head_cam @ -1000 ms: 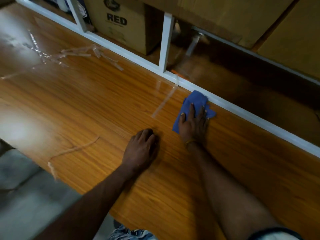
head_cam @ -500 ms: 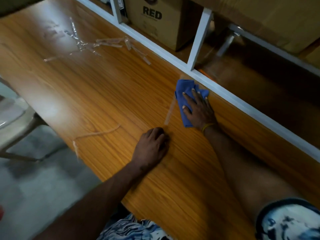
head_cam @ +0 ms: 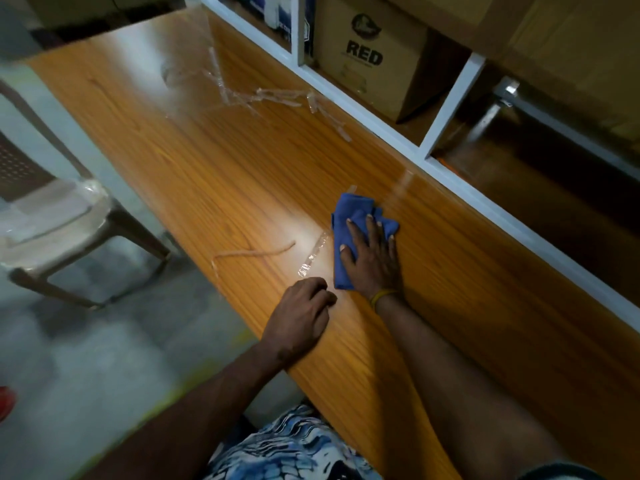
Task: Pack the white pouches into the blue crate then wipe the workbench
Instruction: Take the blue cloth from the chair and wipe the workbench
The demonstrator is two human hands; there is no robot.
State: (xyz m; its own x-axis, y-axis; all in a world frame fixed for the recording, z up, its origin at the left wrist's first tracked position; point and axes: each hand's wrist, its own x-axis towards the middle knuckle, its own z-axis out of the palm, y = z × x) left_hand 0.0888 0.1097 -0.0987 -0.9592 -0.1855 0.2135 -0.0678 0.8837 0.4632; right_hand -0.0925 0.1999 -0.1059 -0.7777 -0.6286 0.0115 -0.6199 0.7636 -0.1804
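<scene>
Nearest, the left hand rests on the workbench edge, fingers curled under, apparently holding nothing. Just beyond, the right hand lies flat with fingers spread, pressing a crumpled blue cloth onto the glossy orange wood. A clear tape strip lies beside it; farther back, tangled tape scraps.

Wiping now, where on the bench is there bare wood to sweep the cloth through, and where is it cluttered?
Bare wood runs right of the right hand and blue cloth, between the white shelf rail and the near edge. Just left it is crowded: a clear tape strip and a brown string beside the left hand. Crumpled tape scraps litter the far end.
</scene>
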